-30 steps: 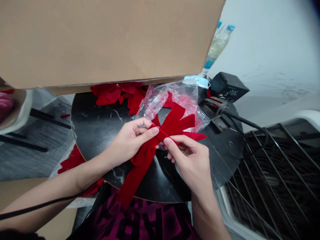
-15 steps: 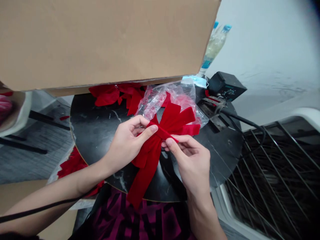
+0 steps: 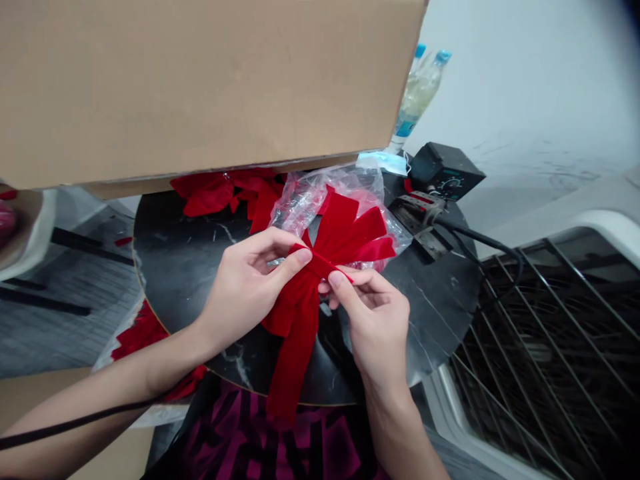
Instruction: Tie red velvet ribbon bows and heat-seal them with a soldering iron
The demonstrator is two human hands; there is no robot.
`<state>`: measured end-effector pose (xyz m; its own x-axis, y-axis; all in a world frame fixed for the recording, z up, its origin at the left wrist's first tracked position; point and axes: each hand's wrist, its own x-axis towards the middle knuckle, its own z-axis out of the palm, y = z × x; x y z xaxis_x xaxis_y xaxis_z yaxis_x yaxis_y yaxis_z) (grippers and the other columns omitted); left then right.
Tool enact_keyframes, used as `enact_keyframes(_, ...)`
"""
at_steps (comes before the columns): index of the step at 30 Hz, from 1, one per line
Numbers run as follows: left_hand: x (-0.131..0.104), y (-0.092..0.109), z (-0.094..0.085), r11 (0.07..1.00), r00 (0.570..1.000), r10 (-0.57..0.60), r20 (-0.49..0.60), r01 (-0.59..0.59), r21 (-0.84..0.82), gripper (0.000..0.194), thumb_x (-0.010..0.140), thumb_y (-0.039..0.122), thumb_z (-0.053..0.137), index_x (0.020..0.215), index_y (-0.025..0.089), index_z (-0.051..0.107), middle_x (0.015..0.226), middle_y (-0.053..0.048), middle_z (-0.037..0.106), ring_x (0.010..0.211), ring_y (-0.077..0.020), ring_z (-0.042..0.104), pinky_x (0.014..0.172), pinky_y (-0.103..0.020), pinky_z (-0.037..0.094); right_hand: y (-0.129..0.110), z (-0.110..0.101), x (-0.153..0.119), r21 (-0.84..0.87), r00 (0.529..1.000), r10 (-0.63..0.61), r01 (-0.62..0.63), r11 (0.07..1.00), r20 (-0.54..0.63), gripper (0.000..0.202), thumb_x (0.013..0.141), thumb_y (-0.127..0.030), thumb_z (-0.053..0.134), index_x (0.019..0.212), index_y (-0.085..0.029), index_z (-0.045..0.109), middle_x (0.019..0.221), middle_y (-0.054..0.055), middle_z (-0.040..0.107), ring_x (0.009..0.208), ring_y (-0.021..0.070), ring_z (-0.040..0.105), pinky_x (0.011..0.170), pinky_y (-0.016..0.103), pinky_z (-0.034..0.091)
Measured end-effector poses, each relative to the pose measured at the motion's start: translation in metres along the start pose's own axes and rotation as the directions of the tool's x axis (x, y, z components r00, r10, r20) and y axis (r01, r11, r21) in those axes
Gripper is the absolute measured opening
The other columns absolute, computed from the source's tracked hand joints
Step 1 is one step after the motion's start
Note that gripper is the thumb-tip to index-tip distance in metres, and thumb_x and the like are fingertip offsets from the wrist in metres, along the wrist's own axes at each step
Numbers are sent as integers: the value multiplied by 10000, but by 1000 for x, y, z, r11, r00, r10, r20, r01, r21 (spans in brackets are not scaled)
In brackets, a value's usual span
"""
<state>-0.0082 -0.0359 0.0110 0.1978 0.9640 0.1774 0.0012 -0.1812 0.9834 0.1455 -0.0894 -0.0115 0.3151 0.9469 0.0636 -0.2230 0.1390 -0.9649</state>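
Two bare hands work a red bow (image 3: 307, 290) above a dark, round tabletop (image 3: 175, 247), close to its near edge. The left hand (image 3: 250, 280) pinches one end of a red band (image 3: 323, 262) between thumb and forefinger, no gap showing; the right hand (image 3: 380, 313) grips the other end, thumb pressed to fingertips, remaining fingers loosely curled. The red band lies across the bow's gathered waist. Good work here likely calls for light, even tension from both ends, the band flat and centred, and the folds beneath bunched firmly so none slips out; what the fingertips do behind the bow cannot be made out. The bow's long axis runs from the wearer's side away across the tabletop, leaning right at its far end: several ribbon ends fan toward the far right over a clear plastic bag (image 3: 295, 200), while one long tail points back at the wearer, hanging past the edge before a purple-and-black shirt (image 3: 235, 427). The band slants across that axis, its left end farther from the wearer.
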Motion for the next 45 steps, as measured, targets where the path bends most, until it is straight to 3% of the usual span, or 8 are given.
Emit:
enact_keyframes(9,1,-1,2,997,996,-68,-54,66,-37,103,871,261,800,863,174,746,800,18,716,725,-83,646,700,-151,518,6,2,0,9,998,31,-31,999,-49,220,849,-262,828,738,-161,668,774,33,771,581,101,688,538,197,534)
enact_keyframes(13,0,-3,3,967,983,-181,-26,173,-188,112,809,217,852,855,172,761,799,9,734,736,-95,659,712,-160,532,6,1,-2,-32,998,14,-16,999,-58,184,857,-263,824,759,-163,703,742,24,760,596,97,686,556,190,539)
enact_keyframes(20,4,-2,0,694,852,-475,222,517,-501,202,757,148,889,909,148,757,762,-4,768,670,-81,709,658,-132,560,2,-8,-2,10,999,14,-13,1000,-41,188,818,-253,861,732,-177,711,703,3,742,515,74,627,469,168,478)
enact_keyframes(25,10,-5,-5,608,804,-439,401,594,-527,298,746,141,898,849,210,628,601,65,675,476,-57,598,476,-113,456,-2,-15,2,41,997,26,-29,999,76,161,824,-229,852,752,-180,717,665,-5,724,513,79,628,477,167,488)
enact_keyframes(31,15,-13,-5,579,749,-433,501,658,-482,328,614,126,960,790,185,689,657,34,700,558,-92,644,542,-157,499,-10,-14,5,28,989,1,-6,1000,145,176,827,-227,840,753,-189,685,715,-17,709,526,84,635,483,185,523)
enact_keyframes(33,16,-13,-6,626,770,-430,472,631,-458,269,616,143,963,768,176,744,662,23,705,577,-84,636,560,-156,494,-13,-14,7,-29,991,-32,36,999,128,168,828,-225,835,756,-194,687,745,-18,715,534,82,634,498,193,533)
enact_keyframes(38,13,-8,-10,843,903,-320,287,410,-348,116,725,134,900,809,186,838,766,-5,761,726,-93,672,719,-169,531,-21,-16,13,-297,984,-156,174,939,83,123,825,-219,837,788,-201,721,805,-4,737,642,98,664,613,212,556)
enact_keyframes(45,6,0,-13,924,937,-297,181,330,-192,276,625,80,936,842,190,806,774,10,786,747,-140,739,726,-191,577,-25,-14,14,-320,961,-198,253,913,195,89,875,-230,791,863,-218,703,918,13,731,827,143,711,746,252,601)
